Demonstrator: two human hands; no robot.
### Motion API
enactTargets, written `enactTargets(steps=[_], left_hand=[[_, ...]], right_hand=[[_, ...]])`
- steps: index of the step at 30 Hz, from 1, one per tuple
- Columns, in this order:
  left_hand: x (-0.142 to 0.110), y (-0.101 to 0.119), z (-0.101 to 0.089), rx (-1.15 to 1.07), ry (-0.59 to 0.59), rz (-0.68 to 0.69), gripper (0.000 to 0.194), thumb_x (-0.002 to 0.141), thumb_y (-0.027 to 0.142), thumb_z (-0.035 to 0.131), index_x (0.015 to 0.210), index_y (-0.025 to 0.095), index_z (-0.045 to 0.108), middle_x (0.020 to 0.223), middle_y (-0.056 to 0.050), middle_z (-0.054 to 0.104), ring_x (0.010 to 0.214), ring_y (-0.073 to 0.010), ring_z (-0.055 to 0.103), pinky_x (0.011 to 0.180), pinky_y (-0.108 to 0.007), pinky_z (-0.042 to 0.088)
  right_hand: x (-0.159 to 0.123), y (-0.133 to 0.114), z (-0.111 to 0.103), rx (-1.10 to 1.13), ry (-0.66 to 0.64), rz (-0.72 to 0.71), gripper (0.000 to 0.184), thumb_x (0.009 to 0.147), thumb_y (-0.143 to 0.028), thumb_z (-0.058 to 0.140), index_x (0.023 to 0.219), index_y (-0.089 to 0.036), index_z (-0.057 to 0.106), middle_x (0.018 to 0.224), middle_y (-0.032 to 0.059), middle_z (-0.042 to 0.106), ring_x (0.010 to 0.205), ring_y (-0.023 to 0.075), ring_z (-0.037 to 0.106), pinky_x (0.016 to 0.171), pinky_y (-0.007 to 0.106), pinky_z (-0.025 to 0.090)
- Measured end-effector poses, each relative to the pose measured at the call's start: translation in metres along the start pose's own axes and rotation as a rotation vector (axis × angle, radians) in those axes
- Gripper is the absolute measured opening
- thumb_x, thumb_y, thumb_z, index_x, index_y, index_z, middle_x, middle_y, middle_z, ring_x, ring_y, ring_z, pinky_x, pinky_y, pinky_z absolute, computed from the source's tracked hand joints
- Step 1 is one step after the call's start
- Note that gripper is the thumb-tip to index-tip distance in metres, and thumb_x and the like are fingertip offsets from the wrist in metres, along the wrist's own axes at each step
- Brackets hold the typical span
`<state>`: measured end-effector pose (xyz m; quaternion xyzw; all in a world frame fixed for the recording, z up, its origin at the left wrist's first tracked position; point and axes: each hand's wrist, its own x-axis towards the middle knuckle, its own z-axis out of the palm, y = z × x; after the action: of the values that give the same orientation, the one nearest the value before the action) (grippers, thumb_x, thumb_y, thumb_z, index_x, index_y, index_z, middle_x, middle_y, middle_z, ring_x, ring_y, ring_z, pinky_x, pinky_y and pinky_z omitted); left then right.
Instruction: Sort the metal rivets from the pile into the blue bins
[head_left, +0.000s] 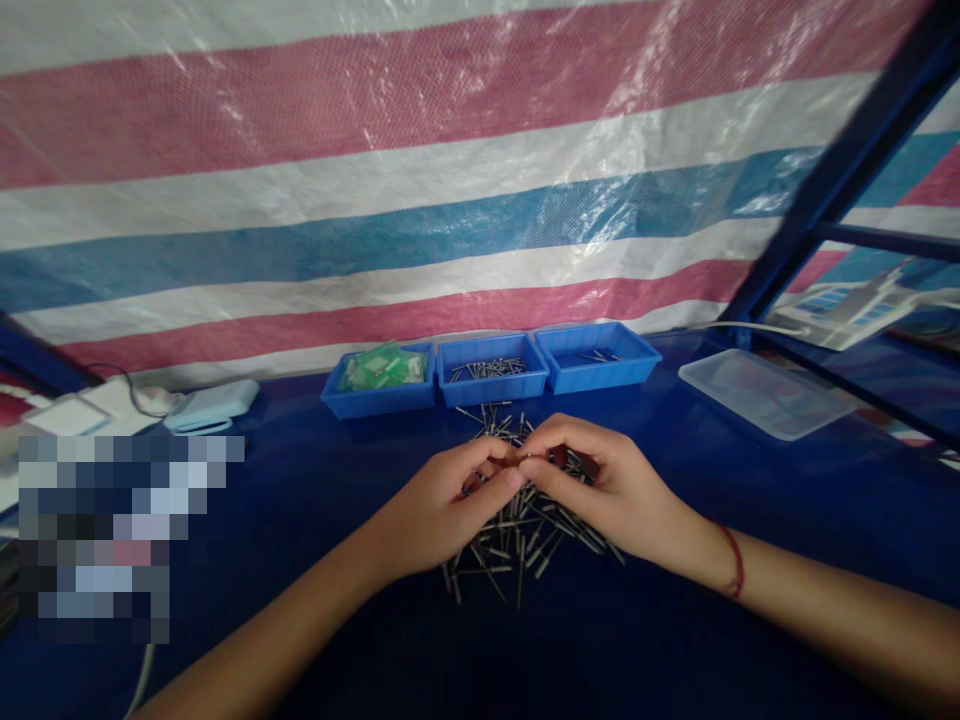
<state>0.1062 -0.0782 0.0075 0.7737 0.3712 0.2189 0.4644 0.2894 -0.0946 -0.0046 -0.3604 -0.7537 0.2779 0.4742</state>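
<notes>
My left hand (450,505) and my right hand (611,485) meet above a loose pile of thin metal pins (517,545), which look like blind rivets. Thumb and fingers are pinched together on each hand, the tips touching or nearly so. Between them shows only a small glint, and the fingers hide what they hold. The pins lie in all directions on the dark blue tabletop (315,500), beneath and around both hands. A red cord bracelet (735,562) circles my right wrist.
Behind the pile stand three blue bins: one with green packets (386,366), a middle bin (491,388) of pins, and a right bin (600,372) with a few. A translucent lid (765,393) lies right. A light blue case (214,405) sits left; a blue post (817,200) rises right.
</notes>
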Motion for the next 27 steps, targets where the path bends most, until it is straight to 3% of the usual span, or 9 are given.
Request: enactTargets(steps=[10,16,27], left_hand=[[0.0011,-0.0059,0.002,0.054,0.023,0.009,0.021,0.088,0.036,0.047,0.088,0.019,0.058,0.071,0.002,0.055,0.064,-0.0112,0.05,0.059,-0.023,0.039],[0.0013,-0.0083,0.0036,-0.014,0.059,-0.011,0.021,0.086,0.037,0.051,0.091,0.018,0.057,0.081,-0.001,0.062,0.073,-0.0138,0.057,0.066,-0.026,0.044],[0.0027,-0.0089,0.0041,0.027,0.258,0.058,0.009,0.081,0.025,0.057,0.086,0.019,0.06,0.082,0.0,0.066,0.075,-0.0137,0.062,0.071,-0.026,0.049]], right_hand=[[-0.0013,0.0011,-0.0002,-0.027,0.018,-0.015,0.005,0.082,-0.018,0.059,0.083,-0.019,0.063,0.075,0.0007,0.063,0.067,0.0109,0.058,0.06,0.025,0.047],[-0.001,-0.0021,-0.0003,-0.033,0.015,-0.026,0.006,0.083,-0.018,0.057,0.082,-0.02,0.063,0.074,0.0007,0.064,0.067,0.0112,0.059,0.061,0.026,0.048],[-0.0019,0.0005,-0.0001,-0.066,0.02,-0.011,0.008,0.083,-0.017,0.055,0.085,-0.019,0.062,0.075,0.0013,0.064,0.068,0.0114,0.059,0.061,0.025,0.048]])
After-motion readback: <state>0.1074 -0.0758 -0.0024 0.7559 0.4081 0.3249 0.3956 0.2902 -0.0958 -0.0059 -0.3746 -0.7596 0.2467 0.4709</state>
